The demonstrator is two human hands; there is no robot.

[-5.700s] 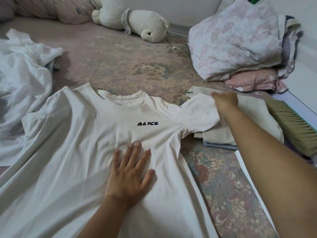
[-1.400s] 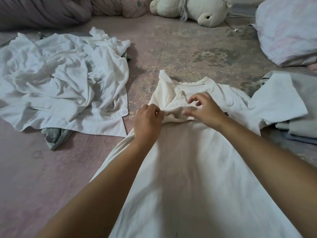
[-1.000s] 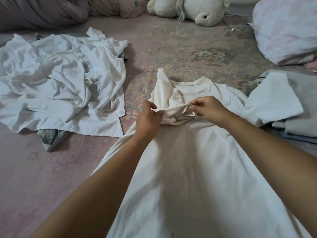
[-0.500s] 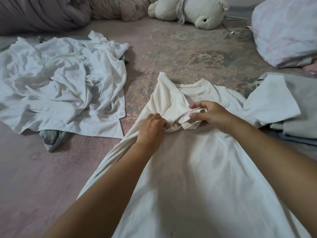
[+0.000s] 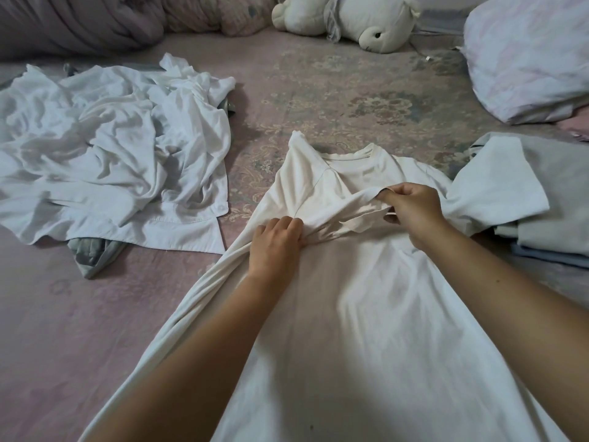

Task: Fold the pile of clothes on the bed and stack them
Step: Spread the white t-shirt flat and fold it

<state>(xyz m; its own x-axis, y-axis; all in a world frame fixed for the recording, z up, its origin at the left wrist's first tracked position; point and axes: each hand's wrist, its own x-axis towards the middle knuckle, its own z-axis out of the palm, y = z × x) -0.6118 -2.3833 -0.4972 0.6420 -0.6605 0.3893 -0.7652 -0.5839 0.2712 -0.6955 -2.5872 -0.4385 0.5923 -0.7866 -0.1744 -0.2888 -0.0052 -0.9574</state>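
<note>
A cream T-shirt (image 5: 366,301) lies lengthwise on the bed in front of me, its left side folded over onto the chest. My left hand (image 5: 275,245) grips the bunched cloth at the base of the folded left sleeve. My right hand (image 5: 411,207) pinches the hem of that sleeve and holds it stretched across the chest. The shirt's right sleeve (image 5: 497,186) drapes over a stack of folded clothes (image 5: 557,224) at the right. A crumpled pile of white clothes (image 5: 108,154) lies at the left, with a grey garment (image 5: 92,255) under it.
The pink patterned bed cover (image 5: 318,100) stretches beyond the shirt. A white plush toy (image 5: 360,20) lies at the far edge, a rolled quilt (image 5: 79,23) at the back left, and a floral pillow (image 5: 529,55) at the back right.
Over the last second my right hand has drawn the sleeve hem to the right, stretching it across the chest. My left hand has stayed on the bunched cloth.
</note>
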